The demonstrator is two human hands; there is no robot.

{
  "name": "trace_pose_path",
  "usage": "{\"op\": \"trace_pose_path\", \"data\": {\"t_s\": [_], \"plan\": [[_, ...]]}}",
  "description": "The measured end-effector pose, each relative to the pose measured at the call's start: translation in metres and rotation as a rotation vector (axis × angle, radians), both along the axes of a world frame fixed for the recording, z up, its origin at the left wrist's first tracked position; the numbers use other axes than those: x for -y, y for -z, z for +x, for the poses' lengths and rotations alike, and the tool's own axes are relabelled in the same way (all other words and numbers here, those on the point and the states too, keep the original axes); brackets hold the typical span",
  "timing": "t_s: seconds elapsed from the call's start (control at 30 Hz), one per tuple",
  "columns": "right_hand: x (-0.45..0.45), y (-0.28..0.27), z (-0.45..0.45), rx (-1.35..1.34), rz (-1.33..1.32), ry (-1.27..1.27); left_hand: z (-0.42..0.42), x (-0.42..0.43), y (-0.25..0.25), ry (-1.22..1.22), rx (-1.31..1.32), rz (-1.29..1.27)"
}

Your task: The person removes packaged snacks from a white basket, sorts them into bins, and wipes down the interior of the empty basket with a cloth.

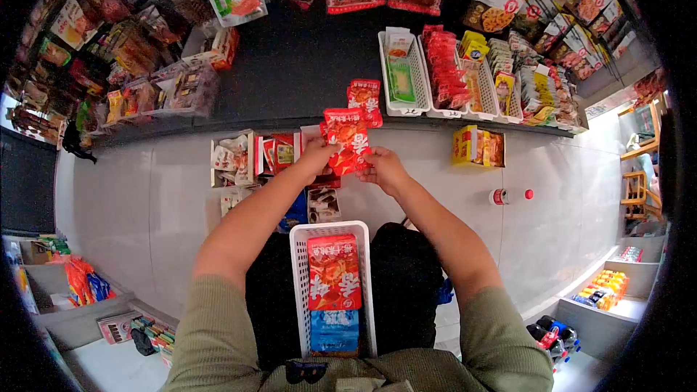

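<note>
My left hand [317, 159] grips the left edge of a red snack packet [347, 134], with what looks like more red packaging behind it. On the packet's lower right edge, my right hand [385, 169] is closed too. Just beyond it, smaller red packets [364, 96] show at the edge of the dark shelf [298, 72]. Across my lap stands a white plastic basket [295, 276]. Inside it lie a red snack packet [334, 270] and, nearer to me, a blue packet [335, 331].
White baskets of packets [396, 105] line the shelf at right. Opened boxes [234, 160] stand on the floor beyond my left forearm. A yellow box [479, 147], a bottle [499, 197] and a red cap [529, 194] are on the floor at right. Hanging packets surround the shelf.
</note>
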State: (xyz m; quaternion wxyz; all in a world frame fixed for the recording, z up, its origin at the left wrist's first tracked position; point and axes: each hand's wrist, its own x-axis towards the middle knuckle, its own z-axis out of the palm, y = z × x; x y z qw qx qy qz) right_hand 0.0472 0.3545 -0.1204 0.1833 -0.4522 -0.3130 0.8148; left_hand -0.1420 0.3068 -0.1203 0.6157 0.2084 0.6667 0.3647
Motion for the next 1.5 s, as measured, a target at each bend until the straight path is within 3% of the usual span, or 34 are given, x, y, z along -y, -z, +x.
{"op": "trace_pose_path", "data": {"t_s": [0.2, 0.3, 0.37, 0.4, 0.57, 0.63, 0.77, 0.83, 0.87, 0.97, 1.03, 1.1, 1.23, 1.4, 1.5], "plan": [[-0.038, 0.073, -0.019, -0.028, 0.033, 0.042, -0.01, -0.035, 0.036, 0.074, -0.166, 0.032], [-0.069, 0.095, -0.042, 0.007, 0.135, 0.144, -0.015, -0.066, 0.049, -0.052, -0.301, 0.277], [-0.083, 0.085, -0.054, -0.022, 0.134, 0.225, -0.02, -0.089, 0.059, -0.087, -0.392, 0.294], [-0.091, 0.082, -0.06, -0.052, 0.145, 0.309, -0.017, -0.092, 0.043, -0.145, -0.303, 0.266], [-0.13, 0.129, -0.061, 0.045, 0.191, 0.319, -0.014, -0.11, 0.084, -0.276, -0.179, 0.249], [-0.127, 0.138, -0.059, 0.137, 0.217, 0.27, -0.012, -0.106, 0.083, -0.025, -0.132, 0.258], [-0.107, 0.124, -0.057, 0.101, 0.25, 0.404, -0.021, -0.095, 0.082, 0.116, -0.329, 0.42], [-0.086, 0.112, -0.04, 0.097, 0.239, 0.429, -0.022, -0.079, 0.035, 0.127, -0.086, 0.297], [-0.076, 0.106, -0.028, 0.04, 0.19, 0.301, -0.026, -0.071, 0.036, 0.134, -0.091, 0.331], [-0.04, 0.084, 0.004, 0.038, 0.092, 0.097, -0.033, -0.037, 0.009, 0.304, -0.146, 0.316], [-0.016, 0.067, 0.029, 0.078, 0.084, -0.003, -0.037, -0.004, -0.002, 0.398, -0.289, 0.445], [0.008, 0.035, 0.051, 0.11, 0.087, 0.032, -0.029, 0.026, -0.055, 0.438, -0.227, 0.318], [0.043, -0.047, 0.102, 0.09, 0.258, 0.054, -0.018, 0.079, -0.122, 0.341, -0.252, 0.466], [0.104, -0.212, 0.134, 0.223, 0.792, 0.378, 0.011, 0.154, -0.242, -0.091, -0.345, 0.831], [0.155, -0.301, 0.156, 0.201, 1.418, 0.598, 0.021, 0.186, -0.29, -0.15, -0.568, 1.474]]}}
